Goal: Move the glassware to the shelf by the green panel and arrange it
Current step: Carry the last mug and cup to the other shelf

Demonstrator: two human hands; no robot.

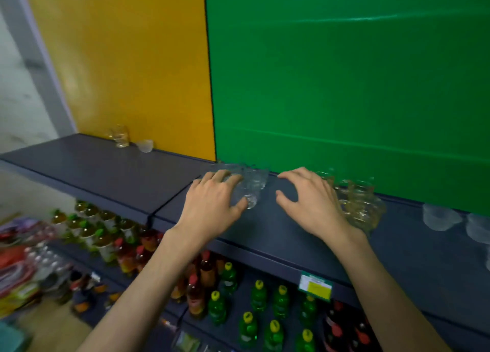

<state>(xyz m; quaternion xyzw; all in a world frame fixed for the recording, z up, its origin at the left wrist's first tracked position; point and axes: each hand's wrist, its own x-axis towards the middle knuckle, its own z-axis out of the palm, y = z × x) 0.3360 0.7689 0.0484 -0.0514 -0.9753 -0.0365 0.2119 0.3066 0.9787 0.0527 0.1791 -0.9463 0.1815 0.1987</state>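
Observation:
On the dark shelf (278, 227) below the green panel (344, 86), my left hand (212, 205) curls around a cluster of clear glasses (253, 184); fingers and thumb touch them. My right hand (310, 200) hovers with fingers spread, next to a group of clear glass mugs (358, 203) partly hidden behind it. Two frosted cups (437, 217) stand further right. A glass (120, 136) and a small frosted cup (145, 145) remain on the shelf under the yellow panel (127, 60).
Lower shelves hold several green and red bottles (258, 296) and jars (87, 232). A green and yellow price tag (315, 285) hangs on the shelf's front edge. Packaged goods (18, 266) lie at the lower left.

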